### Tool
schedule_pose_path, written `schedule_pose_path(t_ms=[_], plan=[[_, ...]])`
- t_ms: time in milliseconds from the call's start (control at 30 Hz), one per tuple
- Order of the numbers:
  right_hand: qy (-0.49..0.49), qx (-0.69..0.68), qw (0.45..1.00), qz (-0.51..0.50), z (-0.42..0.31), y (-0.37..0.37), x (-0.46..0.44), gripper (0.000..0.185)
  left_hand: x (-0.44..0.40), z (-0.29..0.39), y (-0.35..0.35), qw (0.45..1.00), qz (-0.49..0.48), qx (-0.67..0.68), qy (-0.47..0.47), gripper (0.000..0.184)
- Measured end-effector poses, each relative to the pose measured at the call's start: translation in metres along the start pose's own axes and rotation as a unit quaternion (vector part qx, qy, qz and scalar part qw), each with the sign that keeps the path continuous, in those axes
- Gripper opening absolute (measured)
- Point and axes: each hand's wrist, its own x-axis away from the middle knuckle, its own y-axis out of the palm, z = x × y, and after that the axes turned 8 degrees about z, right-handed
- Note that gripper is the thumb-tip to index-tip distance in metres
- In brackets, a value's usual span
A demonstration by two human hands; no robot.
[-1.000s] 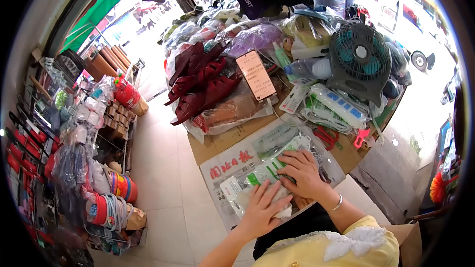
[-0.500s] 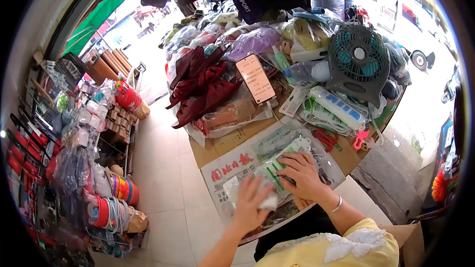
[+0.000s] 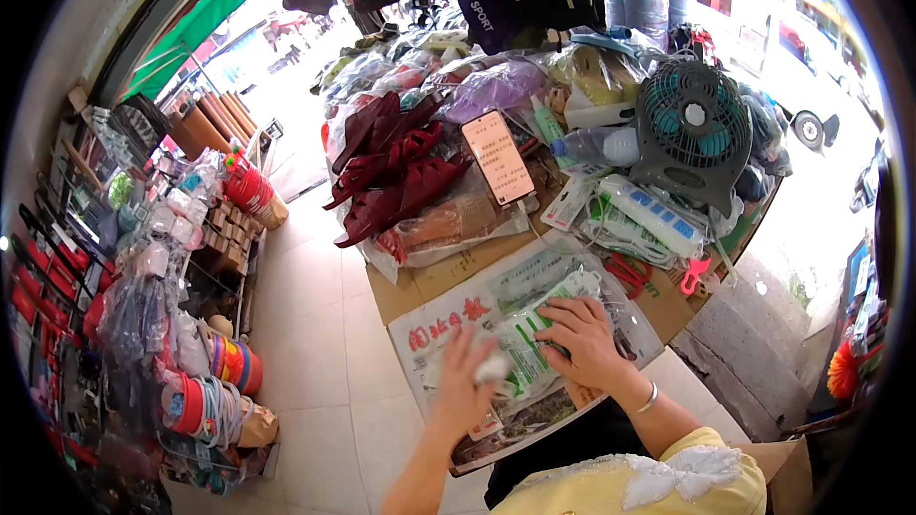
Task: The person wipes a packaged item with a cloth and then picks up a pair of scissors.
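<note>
Pack (image 3: 523, 348) first: from my end of the feed I have it lying aslant on the newspaper (image 3: 434, 331), near the person's edge of the table, its green and white middle in plain sight between the two hands. What has changed is on the left — a second ago the left hand (image 3: 465, 377) lay on the pack right beside the other; now it has come away to the left, over the pack's left end, and the printed card that showed there is mostly hidden from me. It is smeared by motion, with a white wad (image 3: 493, 369) at its thumb side, so I can't tell how tightly the fingers close on that wad, or whether they touch the plastic. The right hand (image 3: 577, 334) has stayed put, fingers laid flat along the pack's far half and the thumb standing apart — resting on it, not wrapped round it. To my judgement that leaves the right hand alone steadying the pack, while the left is free to move the wad about. Beyond them I see the phone (image 3: 499, 158), the scissors (image 3: 625, 275) and the fan (image 3: 695, 114), all where they were, with nothing touching either hand from that side
</note>
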Motion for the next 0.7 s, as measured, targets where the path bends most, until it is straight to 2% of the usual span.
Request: schedule_pose_path(t_ms=[100,200,267,300,367,400,467,500,567,600,667,700], plan=[[0.007,-0.003,1.0,-0.008,-0.001,-0.002,0.001,0.018,0.015,0.053,0.005,0.986,-0.125,-0.01,0.111,0.071],[0.003,-0.004,1.0,-0.01,0.0,-0.001,0.0,0.018,0.015,0.047,0.007,0.987,-0.109,-0.019,0.118,0.07],[0.003,0.0,1.0,-0.011,0.0,0.0,0.001,0.019,0.002,0.028,-0.002,0.997,-0.059,-0.009,0.05,0.062],[0.002,0.004,1.0,-0.01,0.0,0.0,0.001,0.019,0.0,0.013,-0.004,0.997,-0.058,-0.009,0.05,0.062],[-0.001,0.007,1.0,-0.007,0.0,0.0,0.0,0.019,-0.004,-0.014,-0.003,0.995,0.021,0.051,-0.083,0.062],[-0.002,0.006,1.0,-0.006,-0.001,0.0,0.0,0.019,-0.004,-0.015,-0.004,0.995,0.021,0.049,-0.082,0.062],[-0.002,0.004,1.0,-0.004,0.0,0.001,0.0,0.019,0.001,-0.016,-0.002,0.999,0.027,-0.022,-0.011,0.06],[0.0,0.0,1.0,-0.005,0.0,0.001,0.0,0.019,0.004,-0.003,-0.002,0.999,0.027,-0.022,-0.011,0.06],[0.007,-0.003,1.0,-0.01,0.0,0.001,0.002,0.019,0.013,0.042,0.001,0.997,-0.059,-0.02,0.055,0.06],[0.008,-0.002,1.0,-0.011,0.0,0.001,0.002,0.019,0.02,0.05,0.005,0.997,-0.061,-0.018,0.05,0.06],[0.004,-0.001,1.0,-0.013,-0.001,0.001,0.001,0.019,0.028,0.058,0.012,0.983,-0.086,-0.042,0.156,0.06],[0.003,0.001,1.0,-0.012,-0.001,0.001,0.0,0.018,0.027,0.053,0.012,0.984,-0.083,-0.041,0.154,0.06]])
